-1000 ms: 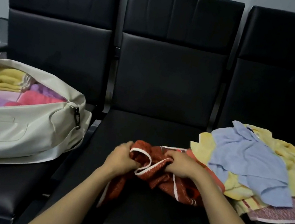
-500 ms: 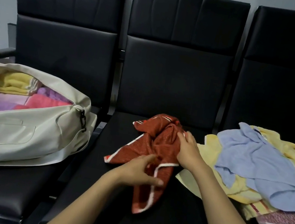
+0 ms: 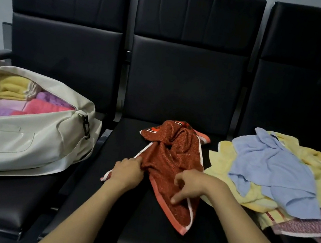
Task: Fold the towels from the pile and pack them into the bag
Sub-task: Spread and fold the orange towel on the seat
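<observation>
Head view is looking down on a row of three black padded seats (image 3: 157, 241). The red towel (image 3: 172, 157), edged with a pale border, is lying crumpled on the middle seat, running from a bunched heap near the backrest down to a corner pointing toward the person.

The left hand (image 3: 128, 172) is gripping the towel's left edge, its fingers curled over a fold of the cloth, so that the towel is lying just ahead and to the right of it. The right hand (image 3: 192, 186) is resting above the towel's near part, its forefinger pointing down and pressing on the cloth close to the border, while the other fingers are bending loosely and are grasping nothing that can be seen. The towel is stretching between the two hands and beyond them, toward the backrest.

The cream bag (image 3: 23, 140) is sitting on the left seat, well apart from the hands, its top gaping open and showing folded yellow, pink and purple towels (image 3: 36, 103) inside.

The pile (image 3: 221, 162) is lying on the right seat, just beside the red towel: a blue towel (image 3: 271, 168) is spreading over yellow ones, and a mauve one (image 3: 305, 228) is poking out at the near edge.
</observation>
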`<move>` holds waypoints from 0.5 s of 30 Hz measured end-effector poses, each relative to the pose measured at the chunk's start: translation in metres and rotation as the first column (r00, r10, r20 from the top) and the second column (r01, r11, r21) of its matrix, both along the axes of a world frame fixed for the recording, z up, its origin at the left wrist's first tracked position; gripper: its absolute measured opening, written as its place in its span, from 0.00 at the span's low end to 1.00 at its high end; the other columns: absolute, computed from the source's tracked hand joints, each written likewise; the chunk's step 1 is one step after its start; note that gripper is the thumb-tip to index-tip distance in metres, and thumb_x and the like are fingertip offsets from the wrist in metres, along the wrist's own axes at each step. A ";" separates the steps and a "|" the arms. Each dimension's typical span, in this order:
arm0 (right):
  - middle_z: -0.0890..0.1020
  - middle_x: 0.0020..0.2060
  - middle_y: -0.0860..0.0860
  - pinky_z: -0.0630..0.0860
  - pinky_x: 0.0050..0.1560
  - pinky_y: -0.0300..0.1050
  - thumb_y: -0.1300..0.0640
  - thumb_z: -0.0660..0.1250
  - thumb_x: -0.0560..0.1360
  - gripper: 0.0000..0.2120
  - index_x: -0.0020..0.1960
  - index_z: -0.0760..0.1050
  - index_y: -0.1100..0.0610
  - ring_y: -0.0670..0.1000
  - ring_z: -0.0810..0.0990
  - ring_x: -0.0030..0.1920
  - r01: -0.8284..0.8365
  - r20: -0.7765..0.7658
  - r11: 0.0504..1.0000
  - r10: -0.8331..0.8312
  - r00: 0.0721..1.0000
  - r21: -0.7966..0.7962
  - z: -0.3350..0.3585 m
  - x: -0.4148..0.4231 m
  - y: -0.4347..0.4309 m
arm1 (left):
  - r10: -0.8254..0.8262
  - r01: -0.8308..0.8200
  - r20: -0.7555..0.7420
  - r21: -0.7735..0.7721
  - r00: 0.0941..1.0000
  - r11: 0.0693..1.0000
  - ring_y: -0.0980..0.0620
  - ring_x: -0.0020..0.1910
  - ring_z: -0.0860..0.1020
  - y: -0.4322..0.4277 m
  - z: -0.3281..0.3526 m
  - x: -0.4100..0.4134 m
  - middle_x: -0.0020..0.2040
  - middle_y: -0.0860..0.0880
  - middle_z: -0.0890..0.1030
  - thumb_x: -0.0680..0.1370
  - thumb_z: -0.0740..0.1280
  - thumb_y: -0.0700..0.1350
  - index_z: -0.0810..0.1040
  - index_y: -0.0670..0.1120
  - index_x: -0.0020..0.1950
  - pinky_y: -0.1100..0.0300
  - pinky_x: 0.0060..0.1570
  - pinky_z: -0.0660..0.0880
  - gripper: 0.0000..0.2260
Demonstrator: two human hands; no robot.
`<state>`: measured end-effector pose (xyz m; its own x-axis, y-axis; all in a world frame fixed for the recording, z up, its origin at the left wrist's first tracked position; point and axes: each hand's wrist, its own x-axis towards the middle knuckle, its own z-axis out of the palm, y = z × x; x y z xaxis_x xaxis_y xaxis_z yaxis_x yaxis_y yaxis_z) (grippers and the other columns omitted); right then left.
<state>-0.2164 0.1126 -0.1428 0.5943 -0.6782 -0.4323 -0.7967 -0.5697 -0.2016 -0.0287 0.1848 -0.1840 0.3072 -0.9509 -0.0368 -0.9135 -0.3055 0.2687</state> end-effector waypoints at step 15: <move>0.60 0.74 0.50 0.61 0.73 0.50 0.55 0.71 0.73 0.40 0.78 0.53 0.50 0.53 0.58 0.74 0.023 0.162 0.998 -0.014 0.987 -0.050 -0.011 -0.007 0.004 | -0.237 0.261 -0.122 0.257 0.964 0.931 0.48 0.73 0.61 0.001 0.027 -0.006 0.76 0.48 0.60 0.70 0.75 0.49 0.57 0.47 0.76 0.52 0.70 0.64 0.40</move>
